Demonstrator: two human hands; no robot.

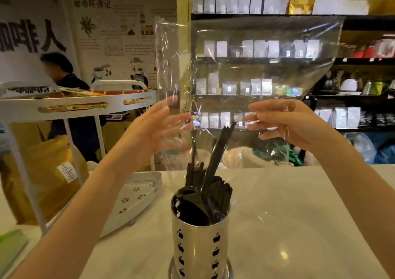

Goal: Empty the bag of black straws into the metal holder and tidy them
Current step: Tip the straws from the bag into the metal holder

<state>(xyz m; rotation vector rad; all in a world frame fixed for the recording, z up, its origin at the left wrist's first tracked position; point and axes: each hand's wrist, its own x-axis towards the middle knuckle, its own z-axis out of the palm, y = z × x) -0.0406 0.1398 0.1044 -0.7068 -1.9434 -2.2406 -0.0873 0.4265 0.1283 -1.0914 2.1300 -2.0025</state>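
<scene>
A clear plastic bag (pixel 256 69) hangs upside down over the metal holder (pixel 199 244), its mouth draped around the holder's top. My left hand (pixel 158 129) and my right hand (pixel 286 122) press the bag's sides from left and right, fingers spread on the film. Black straws (pixel 215 184) stand in the holder, most leaning right. A few taller ones poke up into the bag between my hands. The upper part of the bag looks empty. The holder is shiny steel with dark cut-out holes and stands on the white counter (pixel 299 225).
A white two-tier rack (pixel 74 105) stands on the counter at left, with a perforated lower tray (pixel 136 197). A brown paper bag (pixel 49 172) leans behind it. A person stands at far left. Shelves of white pouches (pixel 245 50) fill the background.
</scene>
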